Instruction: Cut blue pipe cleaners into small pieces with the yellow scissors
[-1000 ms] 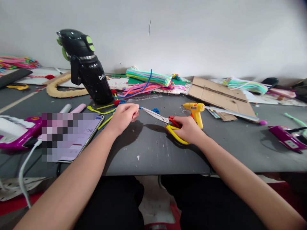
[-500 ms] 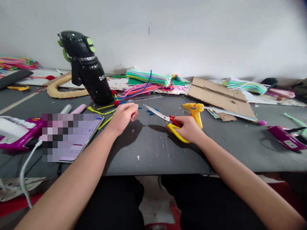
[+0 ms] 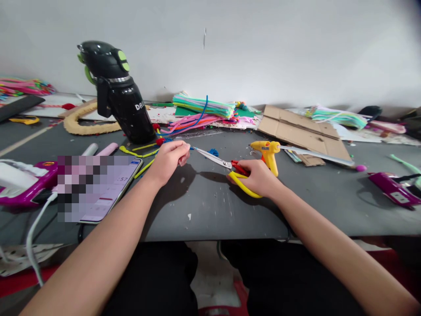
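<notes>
My right hand (image 3: 259, 177) grips the yellow and red handles of a pair of scissors (image 3: 223, 169), whose steel blades point left across the grey table (image 3: 204, 206). The blade tips meet a short blue pipe cleaner piece (image 3: 191, 149) pinched in my left hand (image 3: 168, 160), whose fingers are curled closed. Small blue cut bits (image 3: 213, 152) lie on the table just behind the blades.
A black bottle (image 3: 118, 94) stands behind my left hand, with yellow pipe cleaners (image 3: 141, 153) at its foot. A phone (image 3: 98, 186) lies left. A yellow glue gun (image 3: 268, 153), cardboard (image 3: 296, 129) and pipe cleaner bundles (image 3: 204, 107) sit behind; a purple device (image 3: 393, 188) lies right.
Half a second ago the scissors had swung away with their blades apart; now the blades are back at the blue piece in my left hand. Both hands stay where they were.
</notes>
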A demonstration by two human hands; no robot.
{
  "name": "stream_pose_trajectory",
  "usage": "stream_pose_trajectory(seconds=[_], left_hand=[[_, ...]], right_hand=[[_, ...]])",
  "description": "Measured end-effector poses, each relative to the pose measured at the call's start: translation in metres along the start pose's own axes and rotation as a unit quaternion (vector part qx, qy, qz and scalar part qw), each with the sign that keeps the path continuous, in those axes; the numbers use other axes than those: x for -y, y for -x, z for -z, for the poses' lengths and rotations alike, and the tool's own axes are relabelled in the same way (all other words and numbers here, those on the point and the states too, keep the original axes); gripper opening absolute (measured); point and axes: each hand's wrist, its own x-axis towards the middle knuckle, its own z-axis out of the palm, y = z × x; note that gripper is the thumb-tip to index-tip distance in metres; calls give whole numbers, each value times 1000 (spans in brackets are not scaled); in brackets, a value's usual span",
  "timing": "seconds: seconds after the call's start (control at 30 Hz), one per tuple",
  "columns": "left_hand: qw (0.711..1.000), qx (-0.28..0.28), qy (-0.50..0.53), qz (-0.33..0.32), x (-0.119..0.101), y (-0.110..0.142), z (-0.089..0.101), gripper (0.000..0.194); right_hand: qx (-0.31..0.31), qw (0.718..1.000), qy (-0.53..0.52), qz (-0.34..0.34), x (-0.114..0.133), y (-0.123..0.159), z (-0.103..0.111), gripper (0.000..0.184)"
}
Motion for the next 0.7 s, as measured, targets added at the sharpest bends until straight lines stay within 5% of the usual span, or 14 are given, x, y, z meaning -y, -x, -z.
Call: stream_pose_trajectory(seconds=[0.7], left_hand=[[1000, 6, -10, 7, -2, 1, -2, 33]], right_hand=[[9, 1000, -1, 7, -1, -1, 1, 40]])
